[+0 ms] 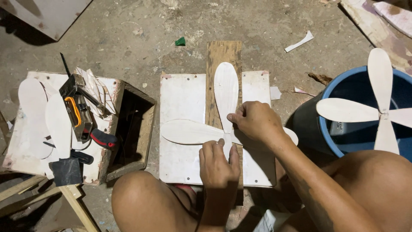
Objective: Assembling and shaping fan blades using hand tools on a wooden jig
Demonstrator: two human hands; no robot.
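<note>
Thin pale wooden blades lie crossed like a propeller on a white board (pixel 182 96). One blade (pixel 226 90) points away from me and another blade (pixel 186 132) points left. My left hand (pixel 219 163) lies flat on the near blade at the crossing, fingers together. My right hand (pixel 255 121) presses down on the crossing from the right, its fingertips pinching the far blade's base. A brown plank (pixel 223 53) runs under the blades.
A finished four-blade wooden propeller (pixel 377 112) rests on a blue bucket (pixel 343 139) at right. At left, a wooden box (pixel 131 129) and a board holding spare blades (pixel 45 118), a staple gun (pixel 79 111) and a red-handled tool (pixel 103 138). My bare knees are below.
</note>
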